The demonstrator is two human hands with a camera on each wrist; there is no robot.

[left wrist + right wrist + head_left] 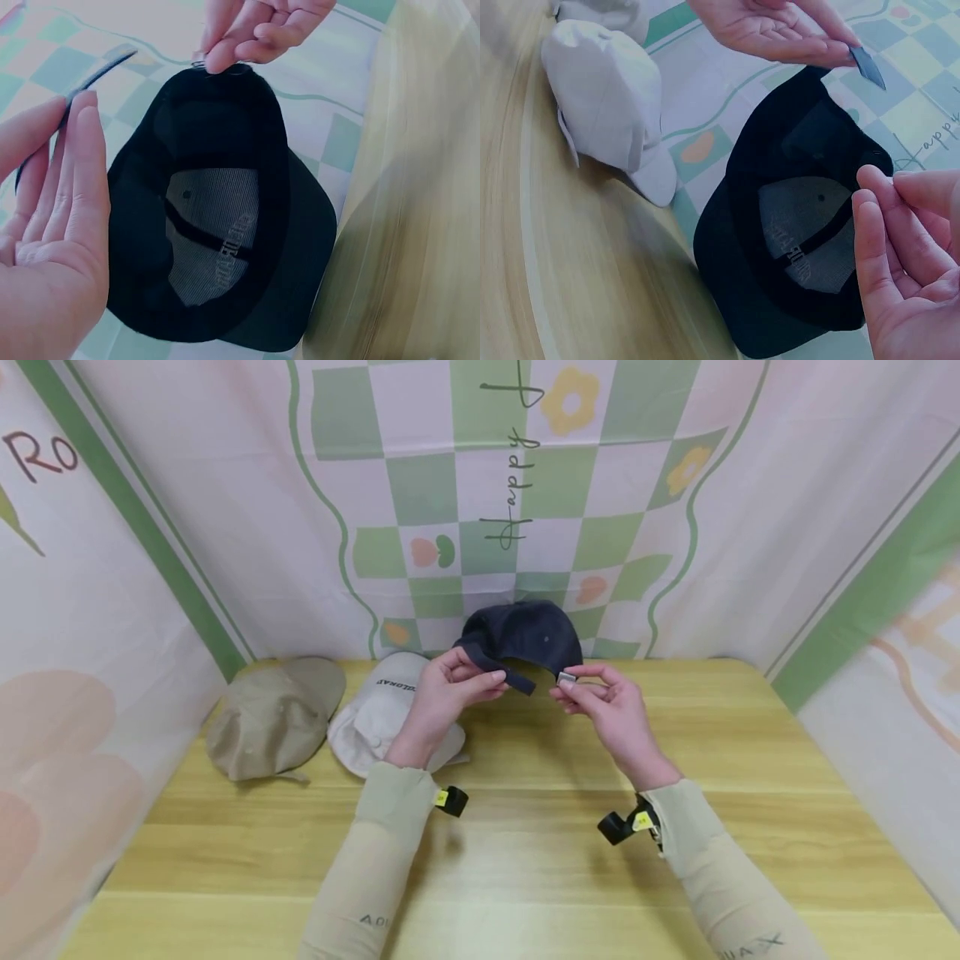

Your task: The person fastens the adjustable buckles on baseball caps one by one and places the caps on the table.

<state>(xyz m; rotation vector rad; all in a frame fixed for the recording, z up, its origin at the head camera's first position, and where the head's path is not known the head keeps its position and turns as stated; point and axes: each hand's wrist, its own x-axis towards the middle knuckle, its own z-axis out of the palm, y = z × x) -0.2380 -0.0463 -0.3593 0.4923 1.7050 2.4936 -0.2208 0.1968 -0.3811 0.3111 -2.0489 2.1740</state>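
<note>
A dark navy baseball cap (528,631) is held up above the far side of the table, its back opening toward me. My left hand (442,697) pinches the loose end of its back strap (521,683) between thumb and fingers. On the other side, my right hand (613,710) pinches the small metal buckle (567,677). Strap end and buckle are apart, with a gap between them. In the left wrist view the cap's inside shows a grey lining panel (210,217) with lettering, and the brim (311,247) points away from the hands.
A white cap (360,727) with dark lettering lies on the table, partly behind my left wrist. Left of it sits a khaki cap (270,718). The wooden table (525,877) meets a patterned cloth backdrop (420,485) at the back, with cloth walls on both sides.
</note>
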